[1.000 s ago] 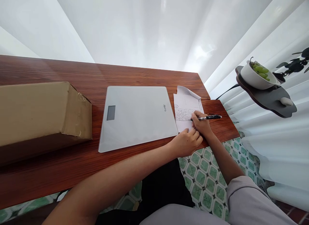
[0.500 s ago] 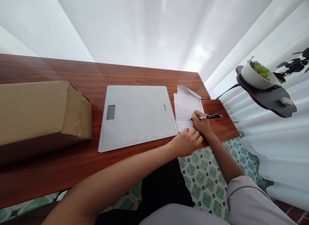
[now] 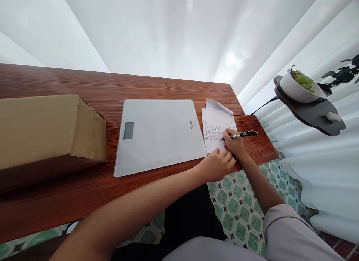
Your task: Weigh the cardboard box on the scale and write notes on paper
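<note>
My right hand [image 3: 235,143] grips a black pen [image 3: 243,134] with its tip on a white sheet of paper [image 3: 215,123] covered in rows of small writing. The sheet lies at the right end of a reddish wooden table [image 3: 98,193], its far corner folded up. My left hand [image 3: 217,165] rests curled on the sheet's near edge, fingers pressing the paper down. A flat grey-white digital scale [image 3: 159,134] with a small dark display lies just left of the paper.
A brown cardboard box [image 3: 47,128] stands on the table's left part. To the right, a small dark side table [image 3: 311,113] carries a white bowl of green grapes [image 3: 300,88]. White curtains hang behind; green patterned floor tiles [image 3: 238,205] show below.
The pen has shifted very slightly over the paper in my right hand. My left hand stays in the same spot.
</note>
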Action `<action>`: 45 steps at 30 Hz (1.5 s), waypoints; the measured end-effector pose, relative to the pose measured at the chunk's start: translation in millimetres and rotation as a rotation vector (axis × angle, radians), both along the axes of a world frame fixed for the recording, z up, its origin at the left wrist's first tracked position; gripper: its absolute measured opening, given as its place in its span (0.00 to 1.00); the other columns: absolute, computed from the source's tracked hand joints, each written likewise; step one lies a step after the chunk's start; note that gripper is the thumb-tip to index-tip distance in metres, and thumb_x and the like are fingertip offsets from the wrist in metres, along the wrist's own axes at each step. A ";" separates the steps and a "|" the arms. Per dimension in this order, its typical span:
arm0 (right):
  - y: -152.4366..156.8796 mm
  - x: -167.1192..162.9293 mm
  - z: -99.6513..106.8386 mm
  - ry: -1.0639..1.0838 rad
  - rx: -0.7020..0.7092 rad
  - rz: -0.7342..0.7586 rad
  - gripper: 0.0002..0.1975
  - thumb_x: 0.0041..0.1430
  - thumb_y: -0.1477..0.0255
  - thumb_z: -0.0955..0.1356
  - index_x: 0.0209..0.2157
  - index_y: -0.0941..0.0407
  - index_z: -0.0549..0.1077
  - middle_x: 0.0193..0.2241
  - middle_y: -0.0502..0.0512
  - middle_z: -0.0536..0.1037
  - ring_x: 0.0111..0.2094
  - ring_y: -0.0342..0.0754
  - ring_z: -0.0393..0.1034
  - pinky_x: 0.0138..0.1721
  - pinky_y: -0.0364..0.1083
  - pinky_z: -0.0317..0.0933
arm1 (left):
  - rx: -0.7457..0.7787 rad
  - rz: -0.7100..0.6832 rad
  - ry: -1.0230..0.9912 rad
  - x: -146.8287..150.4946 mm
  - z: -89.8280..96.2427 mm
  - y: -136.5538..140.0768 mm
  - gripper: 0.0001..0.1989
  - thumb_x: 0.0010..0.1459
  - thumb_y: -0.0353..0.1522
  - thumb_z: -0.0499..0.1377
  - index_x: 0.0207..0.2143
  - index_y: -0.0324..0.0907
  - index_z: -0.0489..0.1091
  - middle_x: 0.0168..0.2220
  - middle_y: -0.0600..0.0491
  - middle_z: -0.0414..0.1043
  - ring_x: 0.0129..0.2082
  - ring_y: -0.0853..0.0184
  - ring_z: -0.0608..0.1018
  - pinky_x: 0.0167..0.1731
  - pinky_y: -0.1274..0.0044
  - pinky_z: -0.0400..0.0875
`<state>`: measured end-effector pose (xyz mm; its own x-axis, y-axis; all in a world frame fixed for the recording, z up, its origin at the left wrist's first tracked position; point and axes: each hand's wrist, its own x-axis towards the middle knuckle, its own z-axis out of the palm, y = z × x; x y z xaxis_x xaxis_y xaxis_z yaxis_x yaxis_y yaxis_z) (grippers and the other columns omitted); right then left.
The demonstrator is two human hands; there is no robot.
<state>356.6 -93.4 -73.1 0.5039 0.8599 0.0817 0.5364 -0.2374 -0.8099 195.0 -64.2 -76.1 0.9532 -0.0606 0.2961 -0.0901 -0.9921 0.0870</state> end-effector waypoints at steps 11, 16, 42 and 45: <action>-1.5 12.9 0.9 -0.027 0.185 -0.218 0.19 0.66 0.56 0.60 0.25 0.51 0.63 0.12 0.44 0.62 0.14 0.43 0.57 0.20 0.45 0.56 | -0.003 0.004 0.008 -0.2 0.8 -0.5 0.09 0.66 0.31 0.50 0.40 0.36 0.67 0.39 0.43 0.69 0.38 0.58 0.70 0.34 0.68 0.63; -3.2 24.3 5.6 -0.356 0.291 -0.406 0.17 0.62 0.54 0.68 0.31 0.55 0.74 0.22 0.50 0.73 0.24 0.46 0.67 0.31 0.46 0.63 | 0.020 0.001 -0.013 0.3 -1.9 -0.6 0.10 0.66 0.30 0.48 0.41 0.35 0.67 0.39 0.44 0.69 0.37 0.59 0.70 0.34 0.68 0.62; 3.0 36.4 -8.3 -0.386 0.116 -0.331 0.10 0.60 0.65 0.66 0.35 0.56 0.75 0.25 0.50 0.72 0.26 0.45 0.64 0.34 0.46 0.59 | -0.035 -0.017 0.031 1.4 1.5 -1.4 0.11 0.66 0.28 0.46 0.41 0.34 0.67 0.41 0.42 0.69 0.40 0.57 0.70 0.32 0.68 0.61; 3.1 34.0 -6.9 -0.502 0.175 -0.305 0.14 0.64 0.64 0.62 0.26 0.54 0.65 0.22 0.48 0.65 0.25 0.44 0.58 0.32 0.45 0.54 | -0.040 -0.014 0.023 1.8 1.1 -1.6 0.11 0.66 0.28 0.47 0.41 0.35 0.67 0.41 0.42 0.70 0.39 0.58 0.70 0.31 0.69 0.60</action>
<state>390.6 -90.3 -80.0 0.5889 0.6352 0.4997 0.7912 -0.3270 -0.5168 196.8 -65.8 -75.0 0.9589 -0.0629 0.2766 -0.1018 -0.9865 0.1286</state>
